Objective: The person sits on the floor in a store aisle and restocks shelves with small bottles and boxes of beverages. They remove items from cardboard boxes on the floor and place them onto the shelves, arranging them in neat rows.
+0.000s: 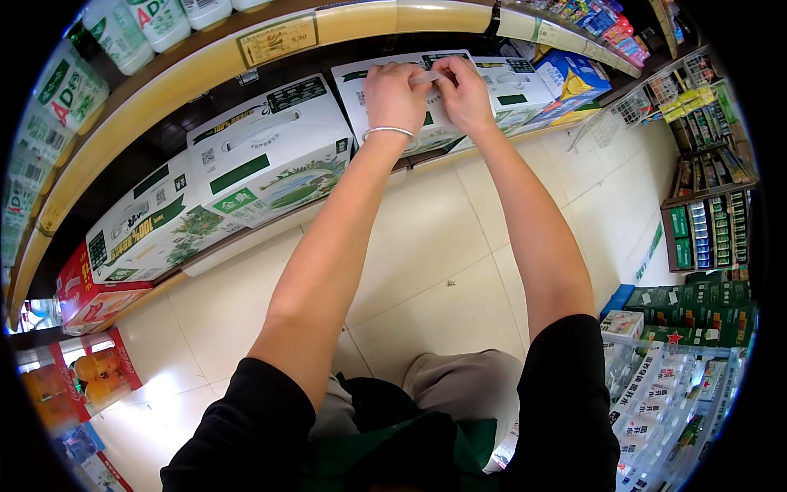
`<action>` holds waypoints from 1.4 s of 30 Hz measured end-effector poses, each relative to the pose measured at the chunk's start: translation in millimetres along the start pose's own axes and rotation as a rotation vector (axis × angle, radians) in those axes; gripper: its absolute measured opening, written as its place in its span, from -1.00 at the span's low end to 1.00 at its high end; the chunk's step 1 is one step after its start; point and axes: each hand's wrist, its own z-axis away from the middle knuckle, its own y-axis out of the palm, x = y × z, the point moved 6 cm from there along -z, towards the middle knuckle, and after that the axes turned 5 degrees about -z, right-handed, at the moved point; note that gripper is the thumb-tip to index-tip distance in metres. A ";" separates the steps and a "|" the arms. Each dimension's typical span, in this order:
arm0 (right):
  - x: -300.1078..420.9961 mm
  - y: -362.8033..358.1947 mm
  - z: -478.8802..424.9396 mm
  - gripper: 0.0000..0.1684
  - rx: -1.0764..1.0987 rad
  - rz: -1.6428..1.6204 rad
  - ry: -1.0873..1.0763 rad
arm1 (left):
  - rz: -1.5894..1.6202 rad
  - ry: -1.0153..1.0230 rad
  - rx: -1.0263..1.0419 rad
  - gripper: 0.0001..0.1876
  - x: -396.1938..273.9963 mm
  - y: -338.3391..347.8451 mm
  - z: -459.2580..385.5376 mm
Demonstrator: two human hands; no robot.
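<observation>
Both hands meet over a white milk carton (353, 92) on the low shelf. My left hand (396, 101), with a bangle at its wrist, grips one end of a whitish plastic carry handle (425, 77). The fingers of my right hand (462, 92) pinch the handle's other end, above the carton's top. Part of this carton is hidden behind my hands. To its left sits a larger-looking white and green milk carton (264, 141) with its handle lying flat. Another white carton (515, 83) stands to the right.
The upper shelf edge (356, 24) with price tags curves over the cartons. A red carton (92, 295) and a blue box (572, 77) stand along the low shelf. Wire baskets (633, 107) project at the right. Shrink-wrapped bottles (652, 400) are stacked at lower right; orange drinks (98, 375) sit at left.
</observation>
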 end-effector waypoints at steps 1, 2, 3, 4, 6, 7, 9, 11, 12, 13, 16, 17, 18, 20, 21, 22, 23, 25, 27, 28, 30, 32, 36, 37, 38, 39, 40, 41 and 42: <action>-4.2 3.4 -0.1 -0.84 0.018 0.033 -0.018 | 0.003 -0.020 0.006 -0.80 5.5 3.4 0.1; -8.2 6.2 0.2 -0.82 0.036 0.066 -0.037 | -0.006 -0.046 0.015 -0.79 10.4 7.9 1.1; -11.0 10.1 0.3 -0.80 0.056 0.095 -0.057 | -0.034 -0.026 0.023 -0.80 10.6 12.0 1.7; -15.4 9.9 2.5 -0.67 0.068 0.129 -0.043 | -0.062 -0.007 0.032 -0.80 9.4 17.6 2.5; -19.1 12.9 2.0 -0.56 0.036 0.291 -0.135 | -0.128 0.044 0.062 -0.81 6.0 26.9 2.7; -21.5 14.0 2.5 -0.51 0.020 0.375 -0.178 | -0.185 0.059 0.065 -0.79 6.0 30.2 3.1; -35.3 25.8 -3.8 -0.39 0.148 0.490 -0.101 | -0.296 0.102 0.068 -0.75 8.0 33.2 1.5; -40.7 31.5 -10.0 -0.42 0.210 0.598 -0.098 | -0.566 0.138 0.042 -0.59 15.8 32.4 1.2; -42.5 38.3 -16.7 -0.45 0.261 0.678 -0.051 | -0.663 0.129 0.020 -0.58 23.9 28.6 0.1; -40.2 42.0 -23.6 -0.45 0.333 0.698 -0.017 | -0.756 0.121 -0.003 -0.58 29.0 26.1 -0.4; -35.1 41.7 -41.1 -0.49 0.539 0.705 0.079 | -0.797 0.144 0.028 -0.64 30.0 26.1 -0.8; -34.6 41.9 -41.6 -0.51 0.577 0.695 0.081 | -0.767 0.102 0.097 -0.66 32.6 27.3 -0.9; -35.7 40.7 -43.3 -0.53 0.614 0.690 0.079 | -0.734 0.060 0.161 -0.68 25.2 22.6 -5.2; -36.3 35.8 -44.0 -0.56 0.667 0.680 0.063 | -0.652 0.024 0.141 -0.74 16.8 16.6 -4.3; -35.5 33.5 -43.7 -0.57 0.681 0.671 0.043 | -0.638 0.022 0.147 -0.74 16.6 15.5 -3.0; -34.9 31.4 -43.4 -0.59 0.696 0.663 0.024 | -0.624 0.020 0.152 -0.74 16.4 14.9 -2.7; -35.1 29.1 -42.3 -0.59 0.719 0.640 0.022 | -0.611 0.018 0.159 -0.75 16.0 14.7 -2.3; -39.9 23.7 -37.4 -0.59 0.760 0.600 0.032 | -0.598 0.051 0.160 -0.76 9.6 18.5 2.5; -42.9 24.5 -34.1 -0.56 0.769 0.601 0.017 | -0.610 0.109 0.107 -0.76 3.4 24.0 6.6; -44.1 24.6 -32.7 -0.54 0.773 0.603 0.011 | -0.638 0.107 0.112 -0.79 4.6 25.9 6.7; -38.6 30.6 -30.2 -0.42 0.725 0.616 0.029 | -0.630 0.105 0.089 -0.80 10.8 23.8 6.9; -40.5 31.4 -24.2 -0.28 0.683 0.628 0.071 | -0.570 0.059 0.122 -0.74 16.6 27.8 5.8; -28.1 27.9 -4.9 -0.27 0.443 0.663 0.010 | -0.656 0.031 0.180 -0.58 15.6 29.2 8.3; -26.4 26.3 -0.5 -0.32 0.404 0.622 -0.015 | -0.661 0.031 0.209 -0.58 16.1 29.5 9.9; -24.5 24.7 3.0 -0.37 0.366 0.581 -0.041 | -0.666 0.030 0.236 -0.57 16.3 30.2 10.8; -21.5 24.1 4.3 -0.42 0.329 0.534 -0.071 | -0.675 0.025 0.260 -0.57 15.7 28.4 11.5; -25.0 23.5 5.8 -0.39 0.315 0.521 -0.071 | -0.659 0.008 0.283 -0.56 12.8 28.6 12.5; -27.6 21.7 8.1 -0.39 0.307 0.520 -0.083 | -0.704 0.017 0.279 -0.56 9.8 29.7 14.4; -24.9 20.2 9.3 -0.39 0.298 0.513 -0.097 | -0.753 0.023 0.274 -0.56 7.7 30.1 16.1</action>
